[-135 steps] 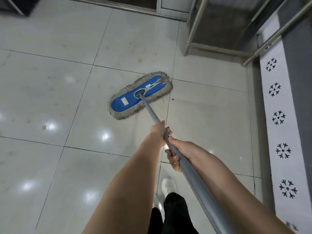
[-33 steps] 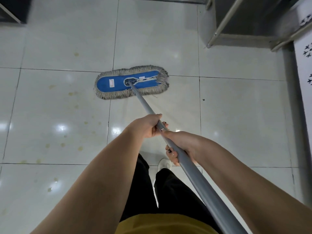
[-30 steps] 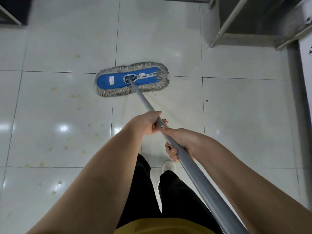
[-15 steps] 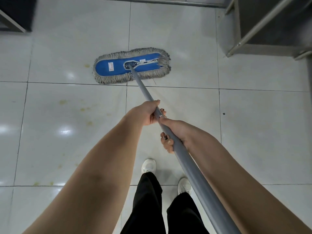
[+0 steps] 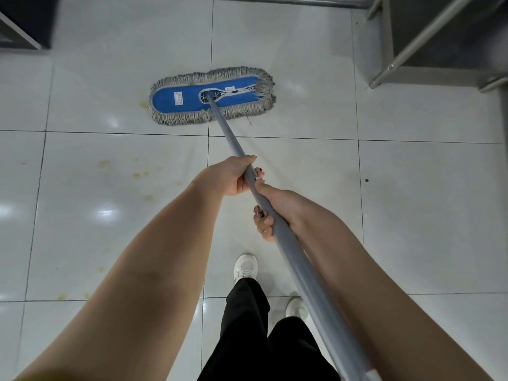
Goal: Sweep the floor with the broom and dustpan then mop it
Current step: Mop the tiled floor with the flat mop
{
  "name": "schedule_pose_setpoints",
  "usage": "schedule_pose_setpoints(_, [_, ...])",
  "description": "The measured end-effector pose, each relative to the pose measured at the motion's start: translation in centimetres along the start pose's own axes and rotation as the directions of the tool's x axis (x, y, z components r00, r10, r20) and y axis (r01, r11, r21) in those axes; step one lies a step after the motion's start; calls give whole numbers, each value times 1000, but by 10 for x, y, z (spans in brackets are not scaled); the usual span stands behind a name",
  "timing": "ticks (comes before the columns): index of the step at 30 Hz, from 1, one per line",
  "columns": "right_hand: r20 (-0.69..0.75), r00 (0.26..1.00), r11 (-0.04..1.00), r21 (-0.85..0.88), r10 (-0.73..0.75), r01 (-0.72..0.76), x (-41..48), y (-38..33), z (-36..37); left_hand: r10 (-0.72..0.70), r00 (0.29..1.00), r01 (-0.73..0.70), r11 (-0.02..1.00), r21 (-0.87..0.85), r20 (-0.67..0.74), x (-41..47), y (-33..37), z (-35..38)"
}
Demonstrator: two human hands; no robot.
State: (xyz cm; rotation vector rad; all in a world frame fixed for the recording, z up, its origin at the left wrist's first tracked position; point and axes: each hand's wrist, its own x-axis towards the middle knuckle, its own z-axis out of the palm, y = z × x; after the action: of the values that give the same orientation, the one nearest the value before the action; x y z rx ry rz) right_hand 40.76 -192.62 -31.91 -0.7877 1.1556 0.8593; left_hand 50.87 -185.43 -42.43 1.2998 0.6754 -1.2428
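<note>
A flat mop head (image 5: 187,101), blue on top with a grey fringe, lies flat on the white tiled floor (image 5: 412,215) ahead of me. Its grey metal handle (image 5: 299,266) runs back toward my lower right. My left hand (image 5: 229,176) grips the handle further down toward the head. Just behind it my right hand (image 5: 270,211) grips the same handle, fingers curled underneath. Yellowish stains (image 5: 137,174) dot the tile left of my hands, and one shows at the mop head's left end.
A metal-framed unit (image 5: 406,50) stands at the upper right, its leg reaching the floor. A dark cabinet corner (image 5: 24,23) is at the upper left. My white shoes (image 5: 246,268) and black trousers are below the hands. A small dark speck (image 5: 366,180) lies on the right tile.
The mop head has been pushed forward across a tile joint, away from me, passing over the stained tile. Both hands have kept their grip on the handle, and I have stepped forward.
</note>
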Motion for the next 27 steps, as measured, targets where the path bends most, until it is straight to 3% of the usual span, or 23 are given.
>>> schedule_pose_setpoints(10, [5, 1000, 985, -169, 29, -28, -44, 87, -42, -23, 999, 24, 1000, 8, -43, -59, -96, 34])
schedule_pose_setpoints(27, [7, 995, 940, -328, 104, -96, -110, 359, -169, -30, 997, 21, 993, -116, -72, -149, -397, 95])
